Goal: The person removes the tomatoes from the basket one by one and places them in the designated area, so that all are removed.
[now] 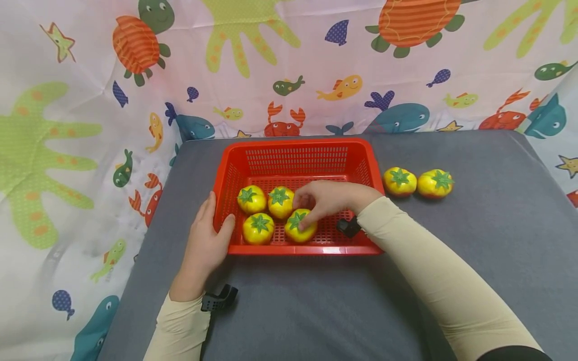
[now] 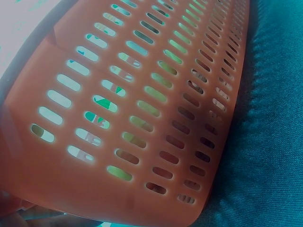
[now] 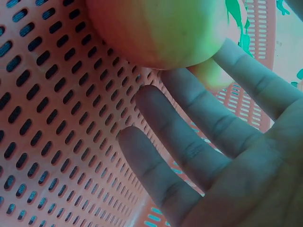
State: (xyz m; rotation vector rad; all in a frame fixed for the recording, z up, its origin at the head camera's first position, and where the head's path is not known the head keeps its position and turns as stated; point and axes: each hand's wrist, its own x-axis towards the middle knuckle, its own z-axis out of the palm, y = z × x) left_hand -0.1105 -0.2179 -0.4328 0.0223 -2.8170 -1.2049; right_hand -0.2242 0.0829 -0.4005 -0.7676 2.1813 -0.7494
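Observation:
A red plastic basket [image 1: 302, 249] with slotted walls stands on the grey cloth. My right hand [image 1: 327, 196] reaches into it and holds a yellow toy fruit [image 1: 292, 231] with a green leafy top, thumb on the near side. In the right wrist view that fruit [image 3: 161, 33] sits at the index and middle fingertips, while the other fingers are spread. My left hand [image 1: 205, 245] rests with straight fingers along the basket's left side, thumb near the rim. Beside the held fruit lie three alike: a back-left one [image 1: 251, 200], a back-middle one [image 1: 280, 203] and a front-left one [image 1: 258, 229].
Two more yellow fruits, a nearer one [image 1: 399, 181] and a farther-right one [image 1: 435, 184], lie on the grey cloth [image 1: 487, 225] right of the basket. A curtain [image 1: 253, 75] printed with sea animals hangs behind and at the left.

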